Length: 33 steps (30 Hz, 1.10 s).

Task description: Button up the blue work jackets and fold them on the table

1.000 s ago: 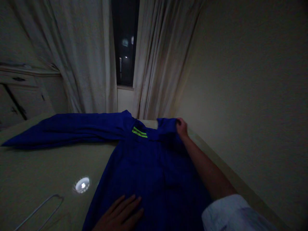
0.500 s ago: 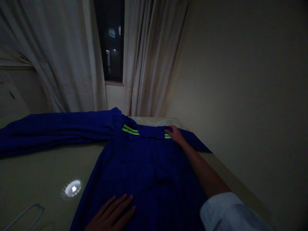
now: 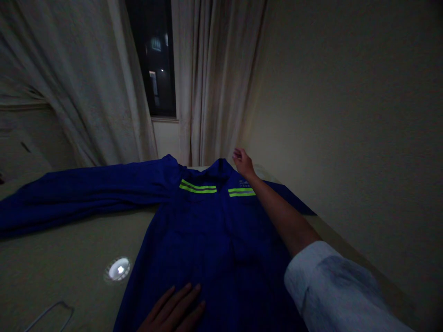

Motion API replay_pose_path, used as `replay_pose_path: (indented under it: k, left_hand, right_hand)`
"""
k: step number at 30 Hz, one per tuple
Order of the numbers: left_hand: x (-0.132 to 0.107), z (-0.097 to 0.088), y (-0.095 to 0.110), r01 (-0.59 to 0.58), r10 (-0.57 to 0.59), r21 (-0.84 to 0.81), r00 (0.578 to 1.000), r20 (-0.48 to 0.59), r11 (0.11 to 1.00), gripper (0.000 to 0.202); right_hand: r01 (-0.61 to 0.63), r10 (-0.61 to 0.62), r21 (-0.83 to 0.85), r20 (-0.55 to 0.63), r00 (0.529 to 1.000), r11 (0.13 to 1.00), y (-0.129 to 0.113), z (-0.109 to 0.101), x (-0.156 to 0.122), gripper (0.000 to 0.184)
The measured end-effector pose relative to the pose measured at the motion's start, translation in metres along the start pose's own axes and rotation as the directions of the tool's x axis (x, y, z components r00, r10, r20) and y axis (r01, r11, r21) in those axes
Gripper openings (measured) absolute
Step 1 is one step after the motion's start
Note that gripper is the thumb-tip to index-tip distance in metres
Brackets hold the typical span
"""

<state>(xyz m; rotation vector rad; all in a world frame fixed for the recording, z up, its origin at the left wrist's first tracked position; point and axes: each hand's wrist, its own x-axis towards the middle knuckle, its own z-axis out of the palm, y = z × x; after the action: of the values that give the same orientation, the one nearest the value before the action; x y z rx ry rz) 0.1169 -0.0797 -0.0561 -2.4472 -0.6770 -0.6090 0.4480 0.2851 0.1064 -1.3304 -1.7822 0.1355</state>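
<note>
A dark blue jacket [image 3: 207, 230] with bright yellow-green chest stripes lies spread flat on a pale table [image 3: 62, 267], one sleeve stretched out to the left. My left hand [image 3: 175, 311] rests flat on the jacket's lower part, fingers out and together. My right hand [image 3: 244, 163] reaches to the far end of the garment and pinches the cloth by the collar, near the right shoulder. My right forearm lies across the jacket, with a white rolled sleeve at the elbow.
A wire hanger [image 3: 48, 316] lies at the table's near left edge. A round bright reflection [image 3: 118, 269] shows on the tabletop. White curtains [image 3: 214, 78] frame a dark window [image 3: 152, 55] behind. A plain wall [image 3: 346, 115] runs along the right.
My right hand has moved from the folded-over shoulder to the collar. The right side of the jacket front has been turned out, so both chest stripes and the collar now show. My left hand stayed.
</note>
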Motion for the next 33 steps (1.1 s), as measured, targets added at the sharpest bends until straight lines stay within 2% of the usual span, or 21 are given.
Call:
replay_pose_path:
  k: [1, 2, 3, 4, 6, 8, 9, 10, 11, 14, 15, 16, 17, 19, 20, 21, 22, 25, 28, 30, 33]
  left_hand:
    - [0.0, -0.001, 0.0, 0.006, -0.006, -0.01, 1.0, 0.005, 1.0, 0.049]
    - [0.001, -0.003, 0.001, 0.014, -0.014, -0.023, 1.0, 0.014, 1.0, 0.051]
    - [0.003, -0.006, 0.002, 0.021, -0.02, -0.038, 0.999, 0.031, 0.999, 0.053]
    - [0.004, -0.01, 0.002, 0.031, -0.029, -0.053, 0.998, 0.048, 0.998, 0.058]
    - [0.009, -0.02, 0.003, 0.062, -0.054, -0.081, 0.994, 0.094, 0.995, 0.07]
    - [0.011, -0.03, 0.004, 0.121, -0.106, -0.093, 0.983, 0.152, 0.988, 0.081]
    - [0.011, -0.034, 0.004, 0.153, -0.133, -0.099, 0.973, 0.187, 0.983, 0.084]
    - [0.009, -0.037, 0.003, 0.185, -0.156, -0.111, 0.962, 0.225, 0.977, 0.085]
    - [0.007, -0.039, 0.003, 0.213, -0.172, -0.129, 0.948, 0.269, 0.969, 0.086]
    - [0.002, -0.042, 0.003, 0.294, -0.195, -0.209, 0.898, 0.394, 0.933, 0.088]
    - [0.002, -0.044, 0.004, 0.321, -0.204, -0.228, 0.884, 0.421, 0.919, 0.088]
    - [0.004, -0.046, 0.006, 0.336, -0.204, -0.245, 0.875, 0.439, 0.91, 0.085]
    - [0.007, -0.049, 0.009, 0.329, -0.186, -0.271, 0.877, 0.443, 0.905, 0.08]
    - [0.016, -0.055, 0.015, 0.27, -0.099, -0.348, 0.894, 0.437, 0.898, 0.071]
    - [0.02, -0.059, 0.019, 0.232, -0.046, -0.392, 0.902, 0.429, 0.89, 0.069]
    - [0.024, -0.061, 0.022, 0.203, -0.007, -0.43, 0.909, 0.416, 0.88, 0.068]
    - [0.027, -0.064, 0.025, 0.19, 0.013, -0.453, 0.913, 0.408, 0.871, 0.069]
    - [0.031, -0.066, 0.033, 0.209, -0.006, -0.46, 0.914, 0.405, 0.863, 0.071]
    - [0.038, -0.064, 0.043, 0.225, -0.001, -0.501, 0.912, 0.409, 0.836, 0.068]
    - [0.048, -0.062, 0.052, 0.191, 0.067, -0.595, 0.921, 0.383, 0.78, 0.067]
    - [0.063, -0.063, 0.069, 0.112, 0.177, -0.732, 0.936, 0.306, 0.672, 0.061]
  right_hand:
    - [0.031, -0.032, 0.008, 0.116, 0.993, 0.999, -0.002, 0.003, -0.015, 0.028]
    - [0.066, -0.063, -0.003, 0.26, 0.964, 0.998, -0.004, 0.006, -0.035, 0.022]
    - [0.111, -0.097, -0.011, 0.4, 0.911, 0.994, -0.007, 0.008, -0.058, 0.02]
    - [0.163, -0.14, 0.0, 0.52, 0.843, 0.987, -0.009, 0.008, -0.082, 0.022]
    - [0.263, -0.246, 0.08, 0.679, 0.691, 0.961, -0.012, 0.002, -0.129, 0.037]
    - [0.333, -0.341, 0.174, 0.763, 0.55, 0.927, -0.012, -0.013, -0.164, 0.051]
    - [0.357, -0.361, 0.192, 0.787, 0.5, 0.914, -0.01, -0.023, -0.176, 0.052]
    - [0.375, -0.354, 0.178, 0.805, 0.477, 0.91, -0.008, -0.033, -0.185, 0.048]
    - [0.384, -0.32, 0.129, 0.813, 0.486, 0.914, -0.006, -0.044, -0.191, 0.042]
    - [0.374, -0.198, -0.061, 0.763, 0.616, 0.926, -0.011, -0.073, -0.21, 0.041]
    - [0.377, -0.212, -0.056, 0.747, 0.63, 0.924, -0.019, -0.08, -0.219, 0.044]
    - [0.39, -0.261, 0.006, 0.752, 0.605, 0.921, -0.029, -0.088, -0.229, 0.046]
    - [0.4, -0.332, 0.111, 0.773, 0.54, 0.91, -0.042, -0.094, -0.242, 0.046]
    - [0.371, -0.464, 0.334, 0.815, 0.348, 0.866, -0.068, -0.107, -0.268, 0.044]
    - [0.346, -0.491, 0.393, 0.828, 0.27, 0.852, -0.079, -0.113, -0.28, 0.044]
    - [0.329, -0.489, 0.407, 0.843, 0.225, 0.852, -0.087, -0.119, -0.29, 0.044]
    - [0.326, -0.465, 0.387, 0.86, 0.209, 0.863, -0.091, -0.124, -0.297, 0.043]
    - [0.354, -0.366, 0.276, 0.904, 0.221, 0.894, -0.092, -0.139, -0.308, 0.031]
    - [0.37, -0.396, 0.295, 0.887, 0.236, 0.881, -0.091, -0.145, -0.311, 0.036]
    - [0.303, -0.482, 0.407, 0.843, 0.239, 0.862, -0.095, -0.143, -0.314, 0.038]
    - [0.098, -0.509, 0.499, 0.84, 0.19, 0.861, -0.102, -0.139, -0.318, 0.031]
